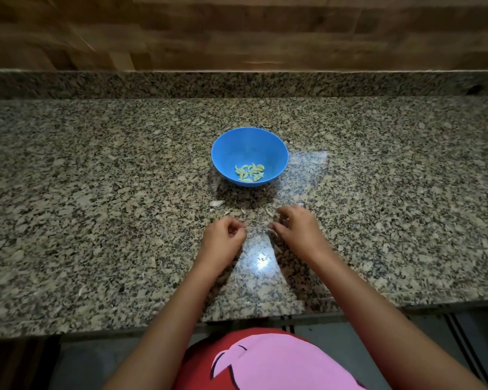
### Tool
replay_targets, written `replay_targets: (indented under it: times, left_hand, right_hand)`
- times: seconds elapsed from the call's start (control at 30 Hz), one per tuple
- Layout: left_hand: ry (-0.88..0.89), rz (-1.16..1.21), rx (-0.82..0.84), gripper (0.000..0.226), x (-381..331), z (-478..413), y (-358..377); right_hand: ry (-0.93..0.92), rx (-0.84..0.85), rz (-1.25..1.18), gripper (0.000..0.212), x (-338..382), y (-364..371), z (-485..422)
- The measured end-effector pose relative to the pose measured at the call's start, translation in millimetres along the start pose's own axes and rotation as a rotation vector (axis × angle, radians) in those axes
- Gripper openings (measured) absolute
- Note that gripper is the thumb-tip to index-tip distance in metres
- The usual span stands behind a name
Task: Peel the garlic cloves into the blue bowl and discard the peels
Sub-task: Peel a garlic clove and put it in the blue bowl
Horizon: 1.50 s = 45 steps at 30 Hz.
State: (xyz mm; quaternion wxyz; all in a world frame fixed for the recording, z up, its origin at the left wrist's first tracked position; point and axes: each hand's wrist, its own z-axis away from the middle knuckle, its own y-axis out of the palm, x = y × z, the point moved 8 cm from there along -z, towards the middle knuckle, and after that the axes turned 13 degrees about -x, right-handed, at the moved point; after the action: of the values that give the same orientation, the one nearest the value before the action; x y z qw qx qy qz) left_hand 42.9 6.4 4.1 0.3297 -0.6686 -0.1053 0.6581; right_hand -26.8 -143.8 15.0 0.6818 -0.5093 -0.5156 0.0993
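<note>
already, peeled cloves (250, 173) in blue bowl (226, 147)

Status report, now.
Left hand curled, contents unclear. Right hand fingertips down among peel scraps. Peeled cloves in blue bowl. One pale piece loose before bowl.

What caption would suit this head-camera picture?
Left hand and right hand among garlic peels on granite counter; peeled cloves in blue bowl.

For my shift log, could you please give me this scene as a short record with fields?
bowl: blue bowl on granite counter, beyond both hands
in bowl: peeled cloves, heaped at the near side
on counter: pale garlic piece and peel scraps between bowl and hands
left hand: fingers curled, contents unclear
right hand: fingers bent over the scraps, grip unclear
</note>
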Motion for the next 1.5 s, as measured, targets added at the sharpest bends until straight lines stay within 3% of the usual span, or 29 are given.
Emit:
replay_targets:
  times: [0.1,0.3,0.53,0.63,0.73,1.03,1.17,1.37,1.5]
  left_hand:
    - [-0.02,0.078,-0.075,0.007,8,7,-3]
    - [-0.058,0.233,-0.237,0.008,23,17,-10]
    - [-0.206,0.373,-0.442,0.014,44,21,-30]
    - [-0.258,0.433,-0.485,0.022,48,22,-32]
    - [-0.267,0.428,-0.491,0.018,48,23,-32]
    - [-0.221,0.282,-0.433,0.006,45,38,-27]
    - [-0.234,0.356,-0.443,0.008,44,39,-37]
    - [-0.269,0.384,-0.449,0.007,59,51,-43]
    - [-0.311,0.461,-0.483,0.017,66,58,-41]
  right_hand:
    - [-0.109,0.064,0.028,0.059,1,7,41]
    - [-0.386,0.24,0.355,0.091,11,52,62]
    - [-0.516,0.241,0.324,0.083,44,85,33]
    - [-0.522,0.275,0.234,0.063,56,91,29]
    - [-0.529,0.225,0.095,0.048,62,89,33]
    - [-0.509,0.142,-0.075,0.036,49,63,52]
    - [-0.504,0.08,-0.154,0.042,49,43,50]
    - [-0.829,0.4,0.235,0.075,40,65,76]
    - [-0.876,0.408,0.239,0.071,54,82,78]
